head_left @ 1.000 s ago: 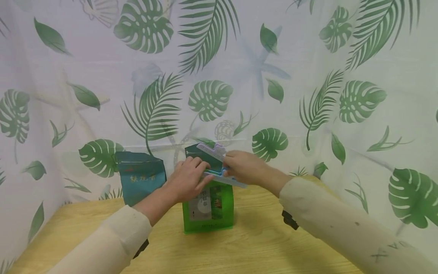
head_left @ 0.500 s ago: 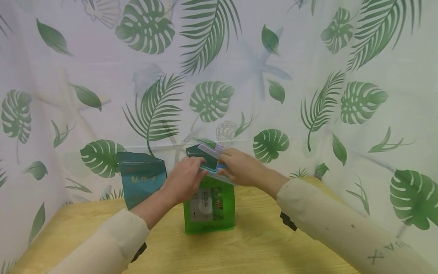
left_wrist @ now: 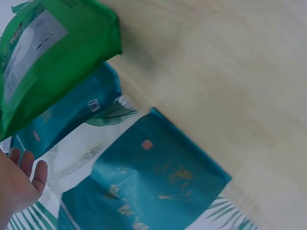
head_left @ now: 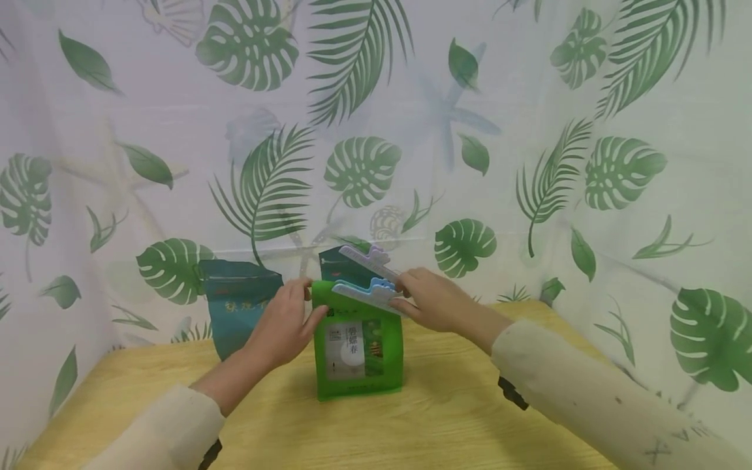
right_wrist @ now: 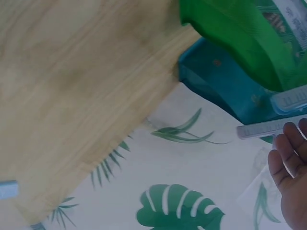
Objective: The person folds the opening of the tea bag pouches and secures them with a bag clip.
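Observation:
A green tea bag [head_left: 331, 385] stands upright on the table, with a light blue sealing clip [head_left: 361, 295] slanting across its top right part. My left hand [head_left: 279, 329] is at the bag's upper left corner, fingertips by the top edge and thumb in front; its fingers look loose in the left wrist view. At the right end of the clip is my right hand [head_left: 431, 299], its fingers extended and slightly spread in the right wrist view [right_wrist: 292, 177]. Contact there is unclear. Behind the green bag stands a teal bag [head_left: 331, 263] with a pale purple clip [head_left: 363, 258] on its top.
Another teal bag [head_left: 232, 313] stands to the left, partly behind my left hand. A leaf-printed cloth [head_left: 499, 163] hangs along the back of the wooden table [head_left: 446, 405]. Near its edge in the right wrist view lies a light blue piece [right_wrist: 7, 189].
My left hand has moved left along the green bag's top to its corner. My right hand has drawn slightly right, and the light blue clip, gripped earlier, now shows across the bag.

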Demonstrator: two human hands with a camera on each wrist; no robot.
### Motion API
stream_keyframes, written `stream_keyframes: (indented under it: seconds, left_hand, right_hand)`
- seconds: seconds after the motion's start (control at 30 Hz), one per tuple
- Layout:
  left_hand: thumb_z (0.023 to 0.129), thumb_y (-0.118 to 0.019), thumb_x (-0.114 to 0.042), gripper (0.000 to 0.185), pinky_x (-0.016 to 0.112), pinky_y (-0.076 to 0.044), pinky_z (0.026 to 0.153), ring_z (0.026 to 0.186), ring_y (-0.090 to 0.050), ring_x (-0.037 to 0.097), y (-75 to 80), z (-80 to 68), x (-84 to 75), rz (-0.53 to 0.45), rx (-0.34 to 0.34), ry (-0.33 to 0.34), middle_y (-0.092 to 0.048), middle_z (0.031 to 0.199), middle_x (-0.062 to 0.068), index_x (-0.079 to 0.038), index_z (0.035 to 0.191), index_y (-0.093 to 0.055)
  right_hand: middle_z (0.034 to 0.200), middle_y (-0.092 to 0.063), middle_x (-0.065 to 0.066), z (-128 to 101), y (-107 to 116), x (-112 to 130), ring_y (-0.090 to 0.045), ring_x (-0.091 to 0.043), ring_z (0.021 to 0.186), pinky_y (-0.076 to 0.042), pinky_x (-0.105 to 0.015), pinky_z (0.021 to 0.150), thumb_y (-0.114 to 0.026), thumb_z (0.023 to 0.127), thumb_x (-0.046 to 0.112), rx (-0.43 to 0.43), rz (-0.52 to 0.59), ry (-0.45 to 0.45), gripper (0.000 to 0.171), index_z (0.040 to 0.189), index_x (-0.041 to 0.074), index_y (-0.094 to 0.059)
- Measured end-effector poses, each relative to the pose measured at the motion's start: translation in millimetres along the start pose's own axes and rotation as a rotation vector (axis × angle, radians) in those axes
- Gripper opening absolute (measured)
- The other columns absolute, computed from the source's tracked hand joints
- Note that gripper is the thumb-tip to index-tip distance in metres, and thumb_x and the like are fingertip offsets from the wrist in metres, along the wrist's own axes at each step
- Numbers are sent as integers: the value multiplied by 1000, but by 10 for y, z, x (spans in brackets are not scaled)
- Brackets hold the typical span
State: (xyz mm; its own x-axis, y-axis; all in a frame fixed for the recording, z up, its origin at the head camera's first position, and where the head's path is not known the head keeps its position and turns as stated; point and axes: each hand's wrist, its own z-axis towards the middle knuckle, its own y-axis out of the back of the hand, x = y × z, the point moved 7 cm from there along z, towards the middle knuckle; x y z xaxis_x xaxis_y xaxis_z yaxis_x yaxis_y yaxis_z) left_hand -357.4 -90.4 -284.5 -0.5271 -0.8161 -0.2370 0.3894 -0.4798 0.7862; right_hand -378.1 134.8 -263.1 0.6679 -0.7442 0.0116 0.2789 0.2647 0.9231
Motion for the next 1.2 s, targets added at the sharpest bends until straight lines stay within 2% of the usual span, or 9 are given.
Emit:
stream_keyframes:
  seconds: [0.07,0.2,0.43,0.57,0.77,0.9,1.0,1.2]
  left_hand:
    - [102,-59,-28,52,45,-50,83,96,-57,28,-29,-46,47,-15,11,11,-58,112,17,7,137,-45]
    - [103,-56,-28,44,46,-50,85,100,-58,28,-106,-136,145,-37,48,49,-60,112,16,5,132,-50]
    - [106,-50,-34,42,45,-50,85,102,-58,27,-252,-284,258,-114,112,131,-61,112,16,2,127,-54]
    - [106,-48,-37,41,43,-48,86,100,-56,24,-347,-364,276,-121,150,145,-60,110,12,-1,123,-57]
    - [102,-55,-41,32,43,-47,85,92,-53,18,-517,-483,256,-49,251,69,-60,97,0,-11,99,-66]
    - [98,-61,-39,27,43,-46,81,87,-51,13,-605,-537,239,-75,292,18,-59,91,-5,-15,86,-66]
    - [97,-64,-36,25,38,-47,77,83,-49,11,-643,-558,239,-91,282,4,-57,88,-5,-15,83,-65]
    - [92,-71,-32,21,30,-47,69,76,-49,7,-678,-563,223,-59,198,-50,-57,82,-7,-14,84,-67]
  right_hand:
    - [103,-65,-9,-63,-79,-81,-62,-22,95,-53,-39,81,-59,101,34,29,11,-51,30,111,6,-61]
    - [102,-63,-8,-189,-263,-204,-60,-20,91,-53,-40,80,-55,102,38,65,41,-109,33,108,6,-60]
    - [93,-62,-4,-342,-523,-241,-57,-15,81,-51,-36,73,-53,103,42,65,80,-114,35,98,8,-59]
    - [85,-57,1,-401,-641,-236,-51,-12,74,-46,-32,68,-52,103,42,84,104,-124,34,92,10,-58]
    - [79,-53,3,-486,-797,-158,-45,-10,68,-43,-28,63,-51,103,43,84,62,-60,37,84,12,-59]
    - [81,-53,3,-510,-889,-86,-47,-9,69,-45,-29,64,-51,104,42,81,38,-15,34,86,13,-58]
    - [82,-52,3,-516,-949,-49,-48,-10,71,-47,-31,66,-49,105,38,83,30,-4,31,88,13,-56]
    - [81,-51,1,-531,-1013,-2,-46,-11,70,-46,-32,66,-46,106,30,43,4,27,29,87,11,-54]
